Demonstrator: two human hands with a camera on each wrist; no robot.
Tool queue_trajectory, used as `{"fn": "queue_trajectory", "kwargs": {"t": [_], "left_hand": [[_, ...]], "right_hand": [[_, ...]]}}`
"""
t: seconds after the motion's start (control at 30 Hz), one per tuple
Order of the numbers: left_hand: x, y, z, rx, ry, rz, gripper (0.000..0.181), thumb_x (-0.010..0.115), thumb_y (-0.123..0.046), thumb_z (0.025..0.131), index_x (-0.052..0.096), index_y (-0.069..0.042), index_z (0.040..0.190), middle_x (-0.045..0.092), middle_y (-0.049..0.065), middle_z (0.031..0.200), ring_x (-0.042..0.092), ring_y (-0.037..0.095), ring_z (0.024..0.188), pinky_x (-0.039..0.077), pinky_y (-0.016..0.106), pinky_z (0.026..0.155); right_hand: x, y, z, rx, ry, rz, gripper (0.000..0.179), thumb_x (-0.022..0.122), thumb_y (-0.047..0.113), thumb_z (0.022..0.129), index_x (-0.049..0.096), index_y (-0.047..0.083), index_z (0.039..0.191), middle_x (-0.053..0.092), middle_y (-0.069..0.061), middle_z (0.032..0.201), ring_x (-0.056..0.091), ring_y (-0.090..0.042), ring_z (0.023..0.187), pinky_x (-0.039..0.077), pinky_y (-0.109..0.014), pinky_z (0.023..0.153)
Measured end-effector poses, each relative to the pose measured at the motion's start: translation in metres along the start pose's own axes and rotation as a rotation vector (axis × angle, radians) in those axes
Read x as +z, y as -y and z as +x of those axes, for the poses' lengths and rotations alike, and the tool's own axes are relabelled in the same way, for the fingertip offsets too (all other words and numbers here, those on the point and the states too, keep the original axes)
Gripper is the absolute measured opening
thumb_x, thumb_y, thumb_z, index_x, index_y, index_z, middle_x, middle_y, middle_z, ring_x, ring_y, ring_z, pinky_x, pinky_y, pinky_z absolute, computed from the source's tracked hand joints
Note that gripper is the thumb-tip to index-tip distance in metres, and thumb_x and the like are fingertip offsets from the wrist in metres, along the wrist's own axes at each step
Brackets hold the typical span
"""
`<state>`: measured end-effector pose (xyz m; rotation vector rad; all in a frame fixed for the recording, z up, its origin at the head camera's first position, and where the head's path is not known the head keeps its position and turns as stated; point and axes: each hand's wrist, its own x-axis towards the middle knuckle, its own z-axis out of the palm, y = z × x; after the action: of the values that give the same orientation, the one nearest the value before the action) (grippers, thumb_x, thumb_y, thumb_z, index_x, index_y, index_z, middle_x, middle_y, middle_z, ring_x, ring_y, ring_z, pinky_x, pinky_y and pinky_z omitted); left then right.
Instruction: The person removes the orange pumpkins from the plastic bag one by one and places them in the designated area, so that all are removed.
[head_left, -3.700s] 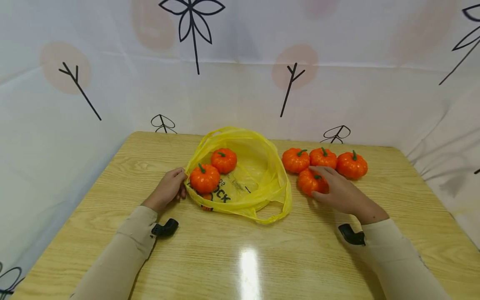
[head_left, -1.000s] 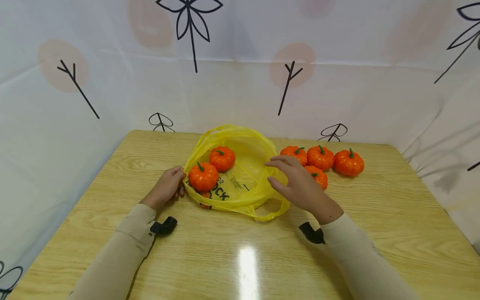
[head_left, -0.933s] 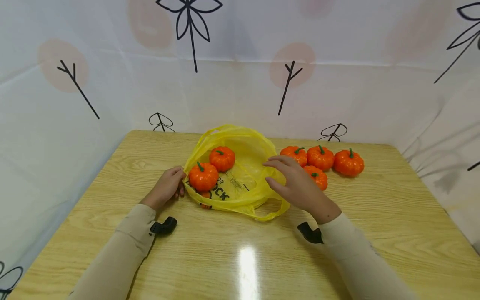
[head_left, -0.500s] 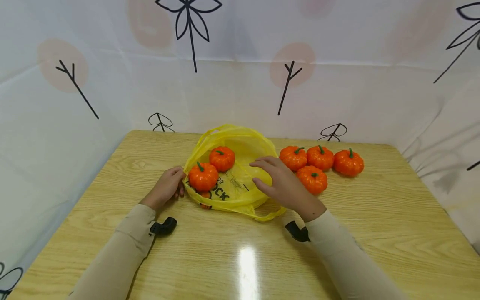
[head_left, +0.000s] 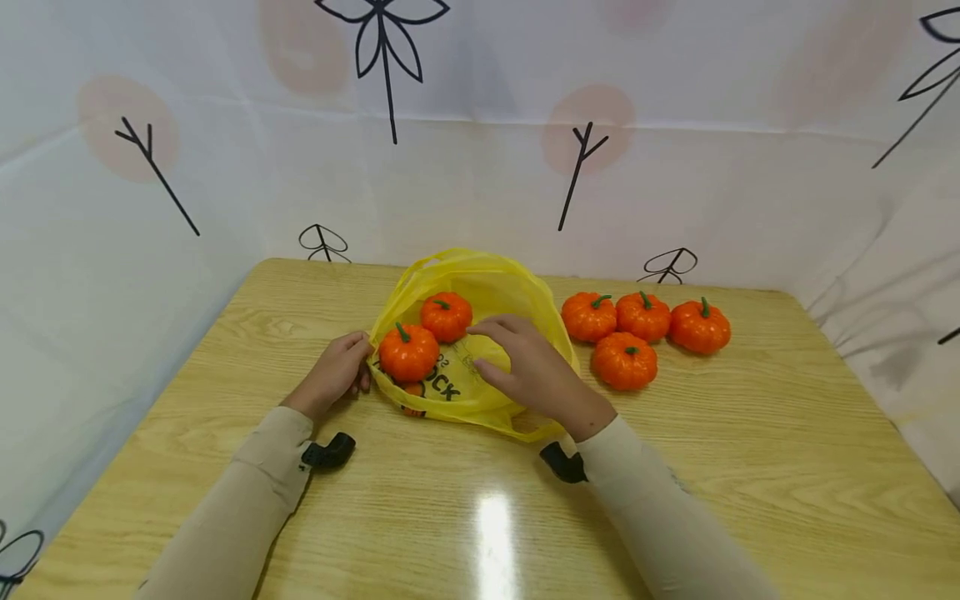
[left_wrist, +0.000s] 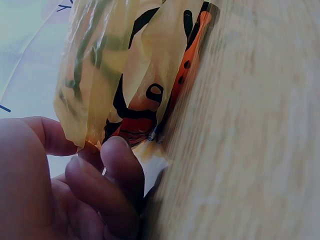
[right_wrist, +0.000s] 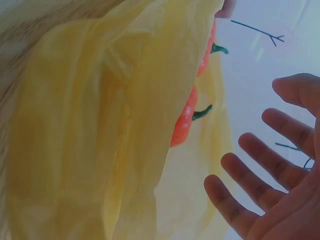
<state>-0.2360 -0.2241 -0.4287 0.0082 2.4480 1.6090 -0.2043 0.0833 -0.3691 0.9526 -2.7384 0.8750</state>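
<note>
A yellow plastic bag (head_left: 517, 292) lies on the table with its mouth spread toward me. Two small orange pumpkins with green stems sit inside: the front pumpkin (head_left: 408, 353) and the rear pumpkin (head_left: 446, 317). My left hand (head_left: 333, 375) pinches the bag's left rim; in the left wrist view its fingers (left_wrist: 122, 165) are curled at the plastic's edge. Over the bag's mouth is my right hand (head_left: 536, 367), holding nothing, its fingertips just right of the rear pumpkin. The right wrist view shows those fingers (right_wrist: 267, 167) spread and apart from the bag.
Several more pumpkins stand right of the bag: a near pumpkin (head_left: 625, 361) in front of a back row with a left pumpkin (head_left: 588, 317), a middle pumpkin (head_left: 642, 317) and a right pumpkin (head_left: 699, 327). A patterned white cloth (head_left: 480, 192) hangs behind the wooden table (head_left: 420, 517).
My right hand has left the near loose pumpkin, which it touched earlier, and moved left over the bag's mouth. The left hand keeps its hold on the rim, and the pumpkins stay put.
</note>
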Motion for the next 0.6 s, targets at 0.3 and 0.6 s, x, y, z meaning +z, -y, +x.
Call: {"fn": "queue_trajectory", "kwargs": {"t": [0.3,0.6], "left_hand": [[0.0,0.003,0.0,0.014,-0.008,0.013,0.024,0.039,-0.023,0.103,0.047,-0.007,0.085,0.055,0.004,0.059,0.047,0.015,0.049,0.044,0.027,0.046],[0.001,0.002,-0.002,0.004,-0.006,0.011,0.022,0.039,-0.022,0.102,0.048,-0.007,0.089,0.055,0.003,0.06,0.049,0.014,0.051,0.044,0.026,0.046]], "right_hand": [[0.013,0.009,0.012,-0.015,-0.005,0.015,0.046,0.068,0.023,0.095,0.056,0.011,0.138,0.056,-0.011,0.138,0.053,-0.029,0.13,0.049,-0.045,0.107],[0.032,0.023,0.025,0.016,0.007,0.043,0.048,0.067,0.026,0.096,0.054,0.012,0.141,0.051,-0.007,0.141,0.051,-0.026,0.13,0.05,-0.041,0.104]]}}
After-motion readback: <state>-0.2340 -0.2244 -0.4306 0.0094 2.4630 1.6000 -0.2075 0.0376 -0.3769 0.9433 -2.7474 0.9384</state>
